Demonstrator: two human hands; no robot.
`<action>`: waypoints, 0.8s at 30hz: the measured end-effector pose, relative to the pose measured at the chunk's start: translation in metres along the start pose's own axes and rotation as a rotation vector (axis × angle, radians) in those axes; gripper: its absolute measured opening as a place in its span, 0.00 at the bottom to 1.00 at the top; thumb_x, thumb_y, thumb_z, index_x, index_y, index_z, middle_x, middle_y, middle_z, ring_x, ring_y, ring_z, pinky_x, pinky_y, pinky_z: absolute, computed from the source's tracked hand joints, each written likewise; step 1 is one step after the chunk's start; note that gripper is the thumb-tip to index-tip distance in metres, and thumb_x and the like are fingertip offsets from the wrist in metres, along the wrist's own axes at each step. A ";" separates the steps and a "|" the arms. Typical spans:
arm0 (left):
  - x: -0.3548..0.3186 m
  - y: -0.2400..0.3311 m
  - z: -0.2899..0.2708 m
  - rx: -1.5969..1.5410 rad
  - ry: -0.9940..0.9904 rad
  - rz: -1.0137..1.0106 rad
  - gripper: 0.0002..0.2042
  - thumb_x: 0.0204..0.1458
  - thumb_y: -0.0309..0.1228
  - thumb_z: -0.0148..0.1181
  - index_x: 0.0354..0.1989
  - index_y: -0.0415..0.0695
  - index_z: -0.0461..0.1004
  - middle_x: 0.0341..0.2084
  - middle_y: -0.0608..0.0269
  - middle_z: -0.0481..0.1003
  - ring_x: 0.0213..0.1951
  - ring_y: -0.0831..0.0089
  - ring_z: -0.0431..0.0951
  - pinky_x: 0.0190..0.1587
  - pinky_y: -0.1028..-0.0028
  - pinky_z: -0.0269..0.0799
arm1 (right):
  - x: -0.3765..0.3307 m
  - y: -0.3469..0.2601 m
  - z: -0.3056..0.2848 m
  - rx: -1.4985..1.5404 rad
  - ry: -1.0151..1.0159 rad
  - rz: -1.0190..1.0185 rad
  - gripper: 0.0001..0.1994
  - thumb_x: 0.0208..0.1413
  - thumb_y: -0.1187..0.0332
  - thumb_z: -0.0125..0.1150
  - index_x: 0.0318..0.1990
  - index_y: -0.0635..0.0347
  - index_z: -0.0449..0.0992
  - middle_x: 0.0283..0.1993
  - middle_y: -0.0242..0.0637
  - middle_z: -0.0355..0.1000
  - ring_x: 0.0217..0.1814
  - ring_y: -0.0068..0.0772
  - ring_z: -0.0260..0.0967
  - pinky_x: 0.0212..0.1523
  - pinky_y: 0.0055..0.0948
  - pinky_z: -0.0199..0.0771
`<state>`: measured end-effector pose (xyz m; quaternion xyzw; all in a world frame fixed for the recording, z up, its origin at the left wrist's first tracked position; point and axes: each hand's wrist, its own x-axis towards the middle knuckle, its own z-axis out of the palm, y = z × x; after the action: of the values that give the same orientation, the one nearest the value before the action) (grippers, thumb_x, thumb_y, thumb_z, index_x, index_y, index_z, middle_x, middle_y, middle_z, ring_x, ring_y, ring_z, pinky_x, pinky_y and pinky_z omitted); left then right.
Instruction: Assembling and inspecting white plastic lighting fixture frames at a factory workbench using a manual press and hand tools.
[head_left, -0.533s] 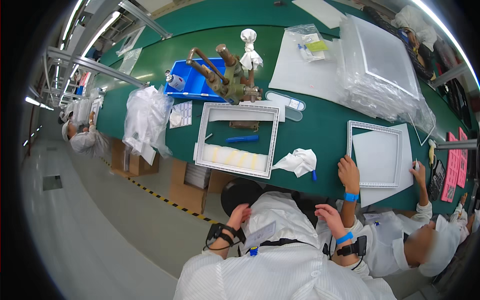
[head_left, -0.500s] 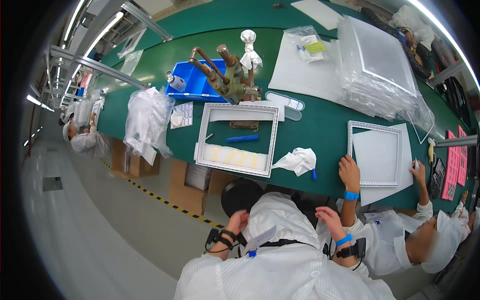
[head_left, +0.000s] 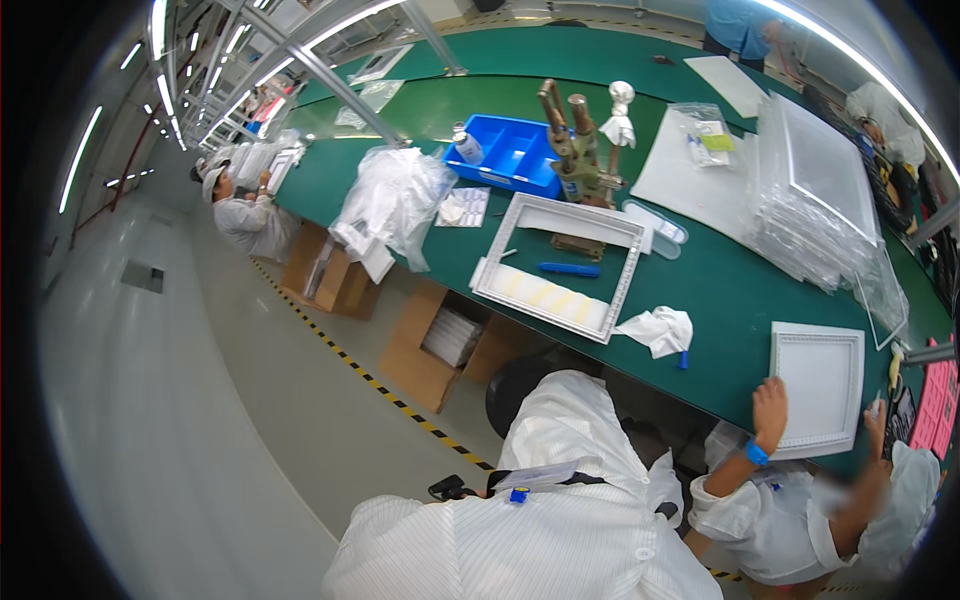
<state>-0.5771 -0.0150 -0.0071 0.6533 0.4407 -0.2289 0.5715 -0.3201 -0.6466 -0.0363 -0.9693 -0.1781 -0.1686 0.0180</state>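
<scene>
Since the wearer's left hand and right hand lie outside the view, how far open they are and whether they hold anything cannot be told; the nearest items stand on a green-topped table [head_left: 718, 288], as follows. One pale grey rectangular frame [head_left: 626, 288], lying flat near the front edge, before an olive-green metal hand press [head_left: 575, 165]. One white pad with yellowish strips [head_left: 545, 293], along the frame's near side, protruding at left. One blue pen [head_left: 569, 269], showing within the frame's opening. One crumpled white cloth [head_left: 660, 331], right of the frame. One blue compartmented plastic tray [head_left: 512, 181], left of the press, containing a white bottle [head_left: 466, 147]. One second pale rectangular frame [head_left: 857, 390], far right, a co-worker's hand [head_left: 770, 408] at its left edge.
</scene>
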 end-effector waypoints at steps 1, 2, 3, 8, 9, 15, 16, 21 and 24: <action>0.008 0.024 -0.010 0.007 0.053 0.064 0.18 0.61 0.39 0.46 0.50 0.40 0.77 0.47 0.55 0.80 0.49 0.58 0.79 0.57 0.65 0.70 | 0.029 -0.003 -0.023 0.100 0.131 0.152 0.11 0.60 0.71 0.49 0.45 0.63 0.76 0.39 0.47 0.76 0.42 0.47 0.75 0.52 0.44 0.73; 0.017 0.048 -0.018 0.019 0.098 0.128 0.18 0.61 0.39 0.46 0.50 0.40 0.77 0.47 0.55 0.80 0.49 0.58 0.79 0.57 0.65 0.70 | 0.043 -0.007 -0.040 0.191 0.251 0.312 0.12 0.59 0.70 0.51 0.46 0.62 0.77 0.40 0.49 0.76 0.40 0.52 0.76 0.48 0.48 0.75; 0.028 0.075 -0.026 0.038 0.148 0.192 0.18 0.61 0.39 0.46 0.50 0.40 0.77 0.47 0.55 0.80 0.49 0.58 0.79 0.57 0.65 0.70 | 0.052 -0.013 -0.052 0.294 0.297 0.426 0.12 0.59 0.70 0.51 0.46 0.62 0.77 0.39 0.49 0.76 0.40 0.52 0.76 0.48 0.48 0.75; 0.105 0.210 -0.064 0.192 0.392 0.445 0.19 0.61 0.39 0.47 0.50 0.41 0.77 0.47 0.55 0.80 0.49 0.57 0.79 0.57 0.64 0.70 | 0.053 -0.071 -0.064 0.504 0.177 0.673 0.12 0.58 0.70 0.51 0.46 0.62 0.77 0.39 0.50 0.76 0.40 0.52 0.76 0.47 0.48 0.75; 0.123 0.235 -0.067 0.234 0.423 0.479 0.19 0.61 0.39 0.47 0.50 0.41 0.77 0.47 0.55 0.80 0.49 0.57 0.79 0.57 0.64 0.70 | 0.048 -0.084 -0.065 0.521 0.127 0.705 0.12 0.58 0.70 0.51 0.46 0.62 0.77 0.39 0.50 0.76 0.40 0.53 0.76 0.47 0.48 0.75; 0.223 0.343 -0.098 0.515 0.465 0.543 0.19 0.61 0.39 0.47 0.50 0.41 0.77 0.47 0.55 0.80 0.49 0.57 0.79 0.57 0.64 0.70 | 0.071 -0.188 -0.072 0.562 -0.141 0.820 0.11 0.58 0.70 0.52 0.45 0.62 0.77 0.39 0.50 0.76 0.40 0.53 0.75 0.47 0.48 0.75; 0.233 0.350 -0.099 0.550 0.448 0.532 0.19 0.61 0.39 0.47 0.50 0.41 0.77 0.47 0.55 0.80 0.49 0.57 0.79 0.57 0.64 0.70 | 0.079 -0.202 -0.074 0.567 -0.174 0.824 0.11 0.58 0.70 0.52 0.45 0.62 0.77 0.39 0.50 0.76 0.40 0.53 0.75 0.47 0.48 0.75; 0.256 0.367 -0.097 0.640 0.394 0.541 0.19 0.61 0.39 0.47 0.50 0.41 0.77 0.47 0.55 0.80 0.49 0.57 0.79 0.57 0.64 0.70 | 0.107 -0.248 -0.076 0.620 -0.252 0.796 0.11 0.58 0.70 0.52 0.45 0.62 0.77 0.39 0.50 0.76 0.40 0.54 0.75 0.46 0.49 0.75; 0.255 0.375 -0.090 0.666 0.375 0.588 0.19 0.61 0.39 0.47 0.50 0.41 0.77 0.47 0.55 0.80 0.49 0.56 0.79 0.57 0.64 0.70 | 0.120 -0.255 -0.072 0.652 -0.229 0.758 0.11 0.58 0.70 0.52 0.45 0.62 0.77 0.38 0.51 0.76 0.40 0.54 0.75 0.46 0.49 0.75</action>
<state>-0.1520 0.1661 0.0148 0.9276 0.2357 -0.0646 0.2824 -0.3276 -0.3737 0.0655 -0.9220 0.1418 0.0212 0.3596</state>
